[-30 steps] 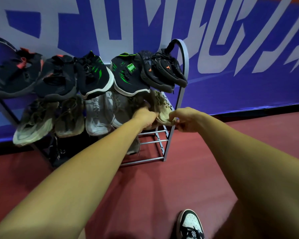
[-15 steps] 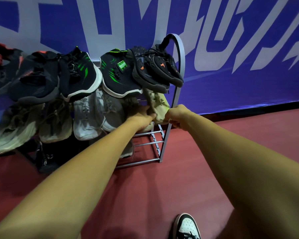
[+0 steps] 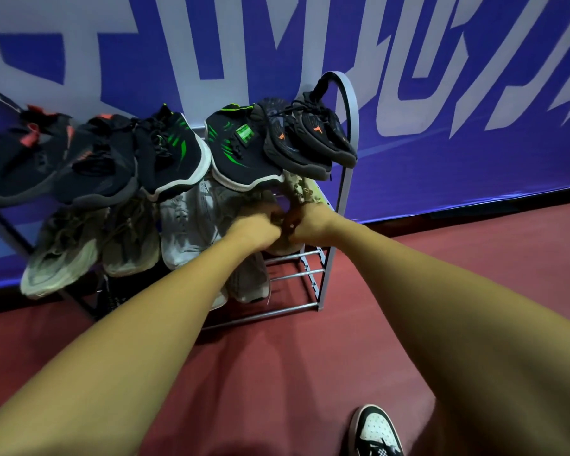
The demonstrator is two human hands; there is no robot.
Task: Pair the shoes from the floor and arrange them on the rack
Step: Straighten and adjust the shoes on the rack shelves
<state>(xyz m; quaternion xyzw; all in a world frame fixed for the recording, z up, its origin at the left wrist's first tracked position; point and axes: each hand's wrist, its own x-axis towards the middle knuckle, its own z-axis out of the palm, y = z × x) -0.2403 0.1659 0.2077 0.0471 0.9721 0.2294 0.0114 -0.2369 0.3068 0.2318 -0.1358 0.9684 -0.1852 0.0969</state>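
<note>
Grey metal rack [image 3: 351, 126], 3 tiers, on red floor [image 3: 277, 373]. Top: black/red sneakers [image 3: 23, 159], black/green sneakers [image 3: 171, 153], dark grey/orange sneakers [image 3: 306, 139]; mid: beige sneakers [image 3: 63, 248], white sneakers [image 3: 181, 232], camo shoes [image 3: 305, 192] at rt end; btm: grey shoe [image 3: 247, 281], partly hidden. Black-and-white sneaker [image 3: 375, 432] on floor, btm of view.

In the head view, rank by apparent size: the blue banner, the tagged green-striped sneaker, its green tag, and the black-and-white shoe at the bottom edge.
1. blue banner
2. green-striped sneaker and black-and-white shoe: look alike; the shoe is nearer the camera and cropped, so unranked
3. green tag
</note>
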